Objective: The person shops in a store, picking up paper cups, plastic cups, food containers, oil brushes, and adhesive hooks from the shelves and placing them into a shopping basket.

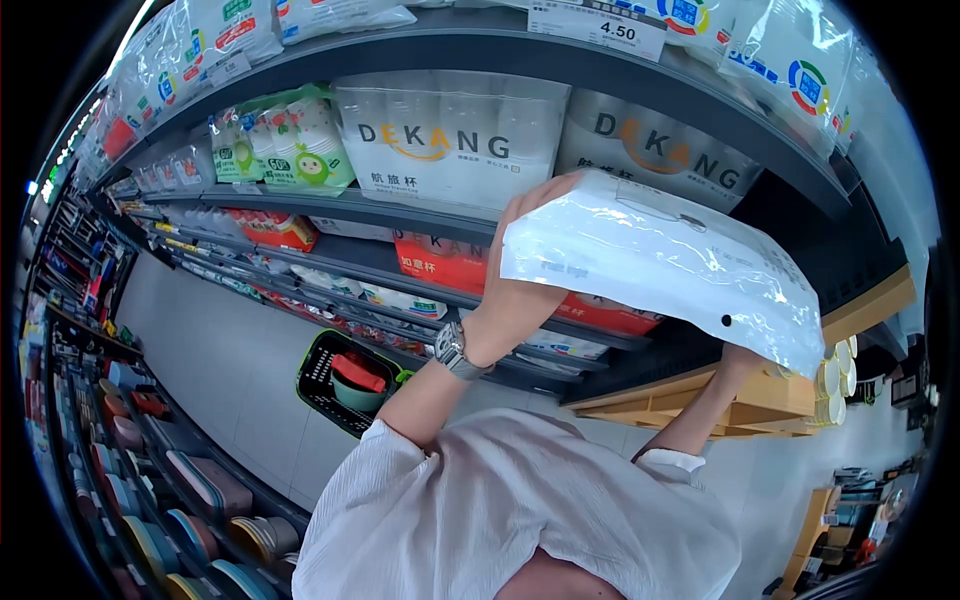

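Note:
A white shiny plastic pack [650,255] is held up in front of the shelf, tilted, with a small dark hole near its lower edge. My left hand [522,298] grips its left end, fingers reaching along the upper edge; a metal watch [450,346] is on that wrist. Under the right part of the pack is my right hand [740,360], its fingers mostly hidden behind the plastic. Directly behind the pack stand large clear DEKANG cup packs [440,165] on the shelf. A red cup pack [440,262] lies on the level below.
A black basket [318,385] with a green rim stands on the floor, holding a green bowl and a red pack. Green cup packs [290,150] sit farther left. A price tag [600,32] edges the upper shelf. Bowls and boxes [205,480] fill the shelves at lower left.

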{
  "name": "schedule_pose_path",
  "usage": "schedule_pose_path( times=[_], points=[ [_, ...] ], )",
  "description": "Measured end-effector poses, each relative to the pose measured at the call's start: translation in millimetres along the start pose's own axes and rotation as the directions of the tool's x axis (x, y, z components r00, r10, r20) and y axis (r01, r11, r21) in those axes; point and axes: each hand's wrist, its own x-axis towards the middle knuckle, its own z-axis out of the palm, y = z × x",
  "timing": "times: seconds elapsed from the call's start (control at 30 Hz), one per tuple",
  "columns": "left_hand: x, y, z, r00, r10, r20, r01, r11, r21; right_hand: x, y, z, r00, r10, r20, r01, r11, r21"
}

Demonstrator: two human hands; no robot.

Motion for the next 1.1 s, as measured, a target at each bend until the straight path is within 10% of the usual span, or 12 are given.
schedule_pose_path(
  times=[0.17, 0.3, 0.37, 0.43, 0.47, 0.5, 0.6, 0.7, 0.8, 0.87, 0.97, 1.1],
  points=[
    [2, 17, -44, 0.794, 0.486, -0.365, -0.447, 0.874, 0.191, -3, -5, 3, 0.997, -0.005, -0.077, 0.012, 0.996, 0.09],
    [-35, -8, -85, 0.841, 0.333, -0.427, -0.337, 0.939, 0.069, -7, -19, 28, 0.988, 0.092, -0.124, -0.059, 0.966, 0.251],
    [-98, -41, -92, 0.923, 0.307, -0.234, -0.224, 0.92, 0.321, -13, -35, 51, 0.983, 0.179, -0.035, -0.156, 0.926, 0.344],
    [-159, -95, -94, 0.669, 0.508, -0.543, -0.173, 0.816, 0.551, -20, -94, 70, 0.96, 0.073, 0.269, -0.208, 0.832, 0.515],
    [-171, -79, -102, 0.653, 0.291, -0.699, -0.163, 0.955, 0.246, -30, -109, 79, 0.937, 0.019, 0.348, -0.197, 0.854, 0.481],
    [-182, -64, -110, 0.64, 0.03, -0.768, -0.158, 0.983, -0.093, -27, -129, 86, 0.832, -0.016, 0.554, -0.316, 0.808, 0.497],
    [-232, -65, -140, 0.659, -0.068, -0.749, -0.001, 0.996, -0.091, -51, -175, 120, 0.611, -0.18, 0.771, -0.525, 0.636, 0.565],
    [-272, -53, -139, 0.434, -0.554, -0.71, 0.123, 0.817, -0.563, -100, -190, 160, 0.353, -0.332, 0.875, -0.729, 0.488, 0.48],
    [-309, -47, -123, 0.198, -0.917, -0.345, 0.034, 0.359, -0.933, -182, -176, 199, -0.123, -0.488, 0.864, -0.835, 0.521, 0.176],
    [-358, -72, -105, 0.117, -0.948, -0.295, -0.022, 0.294, -0.955, -220, -165, 210, -0.406, -0.482, 0.776, -0.826, 0.557, -0.086],
    [-401, -78, -91, 0.065, -0.976, -0.209, -0.069, 0.205, -0.976, -254, -155, 201, -0.536, -0.411, 0.738, -0.806, 0.508, -0.303],
    [-401, -56, -86, 0.019, -0.96, -0.278, 0.251, 0.274, -0.928, -265, -141, 192, -0.561, -0.282, 0.778, -0.819, 0.33, -0.47]
  ],
)
